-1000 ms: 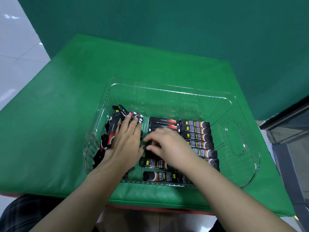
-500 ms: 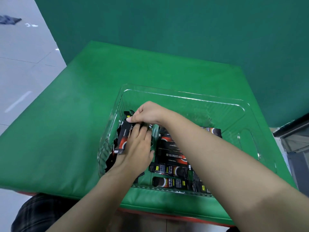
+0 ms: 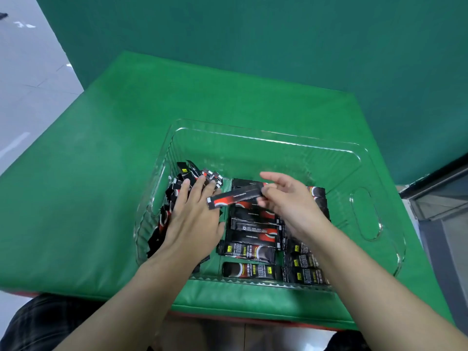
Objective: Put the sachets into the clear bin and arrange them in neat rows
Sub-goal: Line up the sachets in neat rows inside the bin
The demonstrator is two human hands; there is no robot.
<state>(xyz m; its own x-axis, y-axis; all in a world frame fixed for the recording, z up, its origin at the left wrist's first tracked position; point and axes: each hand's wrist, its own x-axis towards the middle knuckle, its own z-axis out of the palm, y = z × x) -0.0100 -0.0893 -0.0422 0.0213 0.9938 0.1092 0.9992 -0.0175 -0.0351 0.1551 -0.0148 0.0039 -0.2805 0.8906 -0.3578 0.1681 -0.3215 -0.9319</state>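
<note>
Under the left hand [image 3: 195, 221], loose sachets [image 3: 174, 196] lie mostly hidden.

1 clear plastic bin [image 3: 268, 140], 2 bare hands: left hand [image 3: 193, 221], right hand [image 3: 288, 201]. Black-red sachets [image 3: 250, 228]: approx. 15 in rows, loose pile [image 3: 177, 188] uncountable.

**Sachets part-sorted in clear bin**

Clear bin [image 3: 364, 216]: ribbed transparent walls, handle cutout at 3 o'clock. Loose pile [image 3: 169, 209] of black/red stick sachets jumbled at 9 o'clock. Neat rows [image 3: 253, 234] lie flat, long sides touching, center to 6 o'clock. One sachet [image 3: 234, 198] raised above rows, tilted, red end twd 9.
</note>
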